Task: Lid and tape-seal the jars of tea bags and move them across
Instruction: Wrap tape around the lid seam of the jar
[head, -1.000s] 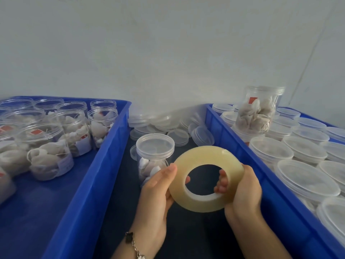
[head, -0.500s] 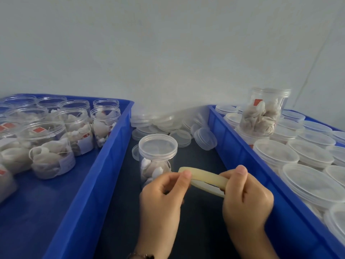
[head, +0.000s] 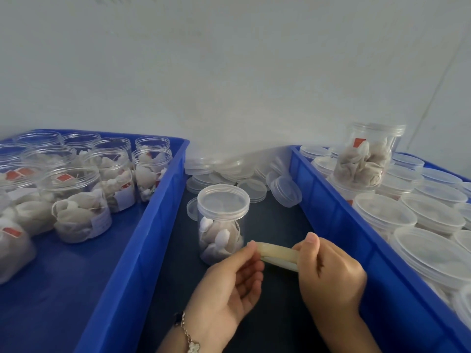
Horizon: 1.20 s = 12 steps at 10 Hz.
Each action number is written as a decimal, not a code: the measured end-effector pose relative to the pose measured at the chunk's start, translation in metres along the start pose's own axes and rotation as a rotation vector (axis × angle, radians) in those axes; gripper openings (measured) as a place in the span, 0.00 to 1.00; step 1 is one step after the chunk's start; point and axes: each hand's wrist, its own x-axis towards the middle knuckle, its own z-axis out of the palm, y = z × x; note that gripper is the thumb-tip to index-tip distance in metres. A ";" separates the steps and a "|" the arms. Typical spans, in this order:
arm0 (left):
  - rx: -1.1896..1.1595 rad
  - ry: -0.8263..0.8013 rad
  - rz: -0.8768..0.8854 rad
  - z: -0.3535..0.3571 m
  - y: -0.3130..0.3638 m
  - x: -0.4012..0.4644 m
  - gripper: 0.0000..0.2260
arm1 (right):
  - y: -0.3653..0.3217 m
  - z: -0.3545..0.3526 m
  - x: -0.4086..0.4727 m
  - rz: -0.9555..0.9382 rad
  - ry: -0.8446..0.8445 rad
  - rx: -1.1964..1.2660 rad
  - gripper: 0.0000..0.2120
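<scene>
The lidded jar (head: 222,222) of tea bags stands on the dark surface (head: 277,225) between two blue crates; just beside it, the left hand (head: 229,284) and right hand (head: 328,271) both pinch the tape roll (head: 277,253), held nearly edge-on

Both forearms are bare; the left wrist wears a chain bracelet (head: 187,333) with dark and pale clover charms.

Right hand (head: 331,271) hides the tape roll's (head: 277,252) right end.
</scene>
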 end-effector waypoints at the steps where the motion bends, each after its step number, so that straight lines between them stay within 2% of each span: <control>1: 0.022 -0.022 0.042 0.001 0.000 0.001 0.10 | 0.000 0.000 0.001 0.050 -0.006 0.011 0.26; 3: 0.186 -0.057 0.177 -0.003 0.001 0.002 0.08 | 0.000 0.001 0.001 0.129 -0.020 0.025 0.27; 4: 0.254 -0.051 0.248 -0.003 0.002 0.000 0.11 | 0.001 0.000 0.001 0.162 -0.034 0.037 0.28; 6: 0.332 -0.080 0.439 0.004 0.003 -0.007 0.13 | 0.000 -0.001 0.003 0.150 -0.081 0.072 0.29; 7: 0.402 -0.135 0.554 0.006 0.001 -0.011 0.11 | 0.001 -0.001 0.004 0.108 -0.100 0.069 0.29; 8: 0.596 -0.096 0.716 0.001 -0.002 -0.007 0.06 | 0.002 -0.001 0.004 0.171 -0.140 0.079 0.30; 9: 0.766 -0.052 0.835 -0.009 0.001 -0.001 0.05 | 0.002 -0.001 0.004 0.181 -0.181 0.038 0.30; 10: 1.047 -0.025 1.044 -0.018 0.004 0.002 0.07 | 0.002 -0.002 0.005 0.194 -0.196 0.037 0.31; 11: 1.164 -0.019 1.143 -0.022 0.003 0.006 0.08 | 0.002 -0.004 0.008 0.190 -0.195 0.004 0.29; 12: 1.195 0.008 1.177 -0.024 0.002 0.009 0.05 | 0.001 -0.007 0.010 0.111 -0.166 -0.040 0.27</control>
